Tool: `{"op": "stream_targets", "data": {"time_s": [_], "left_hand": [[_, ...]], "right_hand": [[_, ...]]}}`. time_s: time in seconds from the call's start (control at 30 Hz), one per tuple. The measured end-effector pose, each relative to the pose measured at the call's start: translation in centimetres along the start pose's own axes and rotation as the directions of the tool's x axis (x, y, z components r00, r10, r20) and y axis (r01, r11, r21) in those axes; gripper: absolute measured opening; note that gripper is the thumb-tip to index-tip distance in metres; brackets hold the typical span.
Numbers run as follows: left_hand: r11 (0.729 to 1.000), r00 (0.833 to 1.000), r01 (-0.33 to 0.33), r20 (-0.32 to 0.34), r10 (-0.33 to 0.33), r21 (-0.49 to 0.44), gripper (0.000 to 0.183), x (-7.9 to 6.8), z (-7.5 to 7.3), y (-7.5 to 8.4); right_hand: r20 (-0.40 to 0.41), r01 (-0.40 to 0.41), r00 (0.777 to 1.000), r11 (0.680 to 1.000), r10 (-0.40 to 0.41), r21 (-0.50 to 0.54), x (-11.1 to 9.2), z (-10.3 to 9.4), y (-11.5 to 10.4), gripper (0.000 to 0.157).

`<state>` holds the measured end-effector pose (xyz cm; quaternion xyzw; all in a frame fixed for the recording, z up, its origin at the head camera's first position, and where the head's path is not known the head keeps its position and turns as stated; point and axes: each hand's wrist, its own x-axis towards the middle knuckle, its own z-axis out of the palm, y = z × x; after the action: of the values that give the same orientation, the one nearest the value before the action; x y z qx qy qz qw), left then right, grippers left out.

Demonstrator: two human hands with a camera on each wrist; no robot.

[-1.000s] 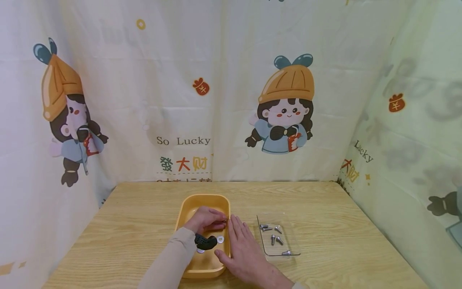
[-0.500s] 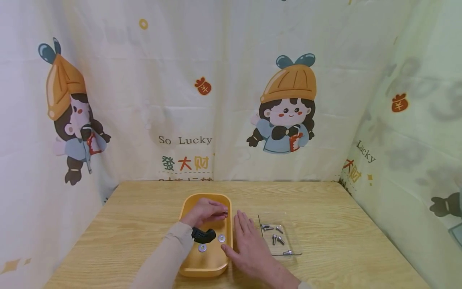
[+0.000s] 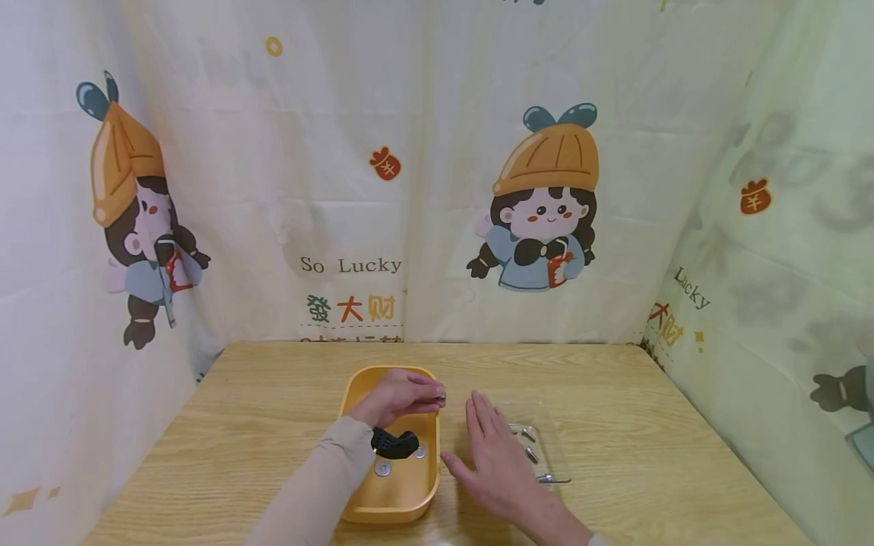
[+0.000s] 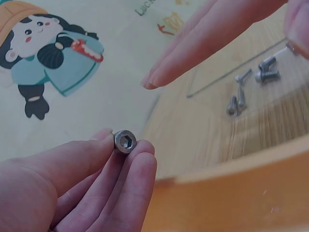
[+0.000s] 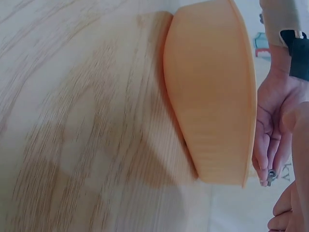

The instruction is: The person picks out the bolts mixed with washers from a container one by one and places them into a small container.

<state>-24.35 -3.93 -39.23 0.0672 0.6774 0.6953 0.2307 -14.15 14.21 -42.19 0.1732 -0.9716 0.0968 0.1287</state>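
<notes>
A socket head bolt (image 4: 125, 142) is pinched between the thumb and fingers of my left hand (image 3: 403, 396), its hex recess facing the left wrist camera. That hand is over the right rim of the yellow-orange tray (image 3: 391, 516). Inside the tray lie two washers, one nearer (image 3: 383, 469) and one farther right (image 3: 420, 452). My right hand (image 3: 497, 457) holds nothing, its fingers straight, between this tray and a clear plastic tray (image 3: 561, 451). Several bolts (image 3: 529, 434) lie in the clear tray, and the right hand covers some of them in the head view.
Both trays stand on a wood-grain table (image 3: 655, 440). Printed curtains (image 3: 437, 189) close off the back and both sides. A black wrist device (image 3: 396, 444) on the left arm hides part of the tray floor.
My left hand has risen and moved right with the bolt, from inside the tray to its right rim. My right hand has moved right, away from the tray's side toward the clear tray.
</notes>
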Motion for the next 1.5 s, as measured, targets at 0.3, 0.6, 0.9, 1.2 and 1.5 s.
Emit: {"op": "stream_targets", "data": {"time_s": [0.3, 0.6, 0.9, 1.2, 1.5], "left_hand": [[1.000, 1.000, -0.001, 0.030, 0.001, -0.015, 0.031, 0.7, 2.2, 0.3], [0.999, 0.998, -0.013, 0.066, 0.015, -0.030, 0.027, 1.3, 4.5, 0.3], [1.000, 0.996, -0.014, 0.083, 0.013, 0.005, 0.027, 1.8, 6.8, 0.0], [0.999, 0.995, -0.008, 0.104, 0.005, 0.034, 0.023, 2.5, 8.9, -0.6], [0.998, 0.995, -0.013, 0.096, 0.008, 0.057, 0.024, 2.7, 10.6, -0.8]], "right_hand": [[-0.066, -0.047, 0.997, 0.999, 0.047, -0.005, -0.8, -0.5, 1.9, 0.086], [-0.096, -0.083, 0.992, 0.996, 0.080, -0.030, -1.5, -1.1, 3.9, 0.086], [-0.105, -0.134, 0.986, 0.991, 0.132, -0.020, -2.6, -1.3, 6.1, 0.085], [-0.107, -0.158, 0.982, 0.987, 0.153, -0.033, -3.5, -1.0, 7.7, 0.087], [-0.116, -0.175, 0.979, 0.984, 0.170, -0.030, -3.9, -0.5, 8.4, 0.082]]}}
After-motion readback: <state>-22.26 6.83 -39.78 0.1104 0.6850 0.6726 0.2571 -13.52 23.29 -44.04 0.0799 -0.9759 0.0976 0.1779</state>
